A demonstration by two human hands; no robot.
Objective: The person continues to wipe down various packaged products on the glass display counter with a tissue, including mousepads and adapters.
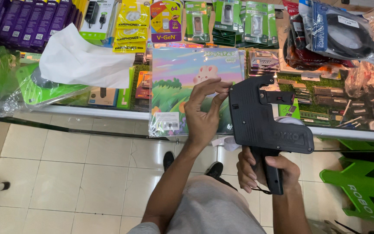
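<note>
Two hands, right hand (262,169) gripping black label gun (265,117), left hand (204,110) touching bagged mousepad (182,82)

- This is a small shop selling computer and phone accessories.
- The landmark is the glass table (109,113), a display counter crammed with packaged goods.
- At the table's back edge stand rows of sealed hanging packs: purple boxes (27,19), yellow earphone packs (130,26), green-carded flash drives (239,21).
- On the table's right side lie bagged cables (343,32) and bare memory modules (330,91) on green matting.
- At the table's middle leans a wrapped pastel mouse pad (182,82) with a barcode sticker.
- In front of the table, a black price-label gun (265,125) is held up.
- Below the table is a pale tiled floor (66,173); a green plastic stool (364,190) stands to its right.
</note>
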